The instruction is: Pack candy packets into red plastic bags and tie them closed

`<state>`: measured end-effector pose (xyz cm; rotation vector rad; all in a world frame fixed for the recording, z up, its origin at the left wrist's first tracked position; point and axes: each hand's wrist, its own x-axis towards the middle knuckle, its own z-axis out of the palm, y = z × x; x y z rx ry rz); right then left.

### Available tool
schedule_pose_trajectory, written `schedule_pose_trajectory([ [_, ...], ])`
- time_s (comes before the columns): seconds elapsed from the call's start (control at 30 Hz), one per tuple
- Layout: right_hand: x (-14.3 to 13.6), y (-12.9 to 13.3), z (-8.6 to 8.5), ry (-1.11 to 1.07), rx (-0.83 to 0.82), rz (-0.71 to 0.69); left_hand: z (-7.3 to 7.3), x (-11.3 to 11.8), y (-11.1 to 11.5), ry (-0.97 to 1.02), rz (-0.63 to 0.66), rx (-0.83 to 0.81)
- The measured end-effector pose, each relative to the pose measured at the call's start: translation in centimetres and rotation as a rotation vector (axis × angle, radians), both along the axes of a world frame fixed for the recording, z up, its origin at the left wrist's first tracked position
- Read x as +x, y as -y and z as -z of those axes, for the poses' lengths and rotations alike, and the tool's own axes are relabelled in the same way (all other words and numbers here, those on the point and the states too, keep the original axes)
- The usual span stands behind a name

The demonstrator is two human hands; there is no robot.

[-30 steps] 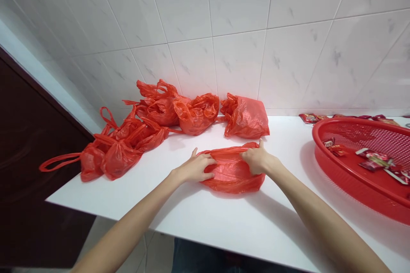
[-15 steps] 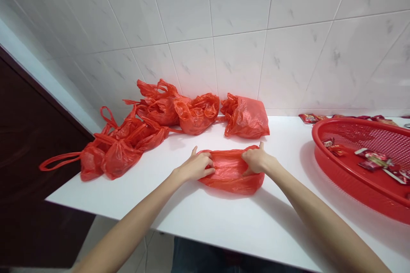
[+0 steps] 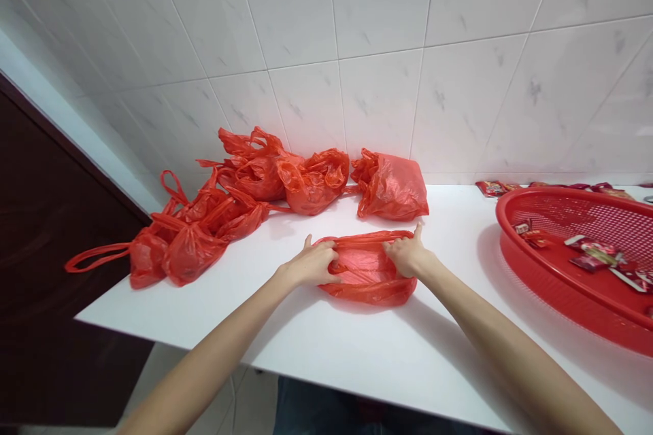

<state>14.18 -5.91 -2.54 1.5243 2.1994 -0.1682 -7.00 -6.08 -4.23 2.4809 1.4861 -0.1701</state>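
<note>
A: What has just changed?

B: Little. The right end of the bag [image 3: 372, 296] is drawn in slightly, and its back rim lies flatter than a second ago. Both hands stay at its mouth.

A: Meaning?

B: I'd judge the opening of the mouth as mostly done: it gapes wide, with only red film showing inside.

A: Where is it exactly?

B: Mid-worktop [image 3: 459, 353], between the left hand [image 3: 311, 265] and the right hand [image 3: 405, 255], one at each end.

A: And the fingers?

B: Loosely curled into the mouth on both sides, thumbs raised. Whether they pinch the film, I cannot tell.

A: Count the rest.

B: One bag in hand. Three bulging bags [image 3: 395, 187] along the wall [image 3: 377, 109]. Left of those, a heap [image 3: 188, 255] of bags that overlap, at least three. One basket [image 3: 530, 282] at the right, with at least three packets [image 3: 596, 255] inside; more lie behind it, partly hidden by its rim, so no sure total there.
</note>
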Motion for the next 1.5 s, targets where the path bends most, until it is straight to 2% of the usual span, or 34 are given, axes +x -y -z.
schedule_pose_trajectory([
  [0.27, 0.4, 0.6, -1.2, -0.045, 0.029, -0.094, 0.0, 0.3, 0.2, 0.113, 0.080, 0.056],
  [0.4, -0.2, 0.7, -0.8, -0.056, 0.039, -0.126, 0.2, 0.4, 0.3, 0.072, 0.057, 0.039],
  [0.57, -0.8, 0.6, 0.0, -0.015, -0.021, -0.107, 0.3, 0.2, 0.3, -0.009, 0.001, -0.036],
  [0.87, -0.5, 0.5, -0.9, 0.004, -0.052, -0.055, 0.0, 0.2, 0.0, -0.071, -0.022, -0.078],
  [0.97, -0.5, 0.6, -0.9, -0.003, -0.049, -0.048, 0.0, 0.3, 0.1, -0.022, -0.003, -0.063],
  [1.17, 0.3, 0.2, -1.5, -0.012, -0.040, -0.018, 0.2, 0.8, 1.4, 0.326, 0.088, -0.012],
  [1.3, 1.7, -0.1, -2.8, -0.086, -0.003, -0.043, 1.6, 2.2, 3.2, 0.448, 0.191, 0.145],
  [1.4, 3.8, 0.1, -4.4, -0.331, 0.116, -0.102, 3.5, 3.8, 5.2, 0.492, 0.351, 0.342],
  [1.5, 7.3, 0.5, -6.6, -0.673, 0.267, -0.113, 5.6, 5.7, 6.9, 0.576, 0.581, 0.414],
])
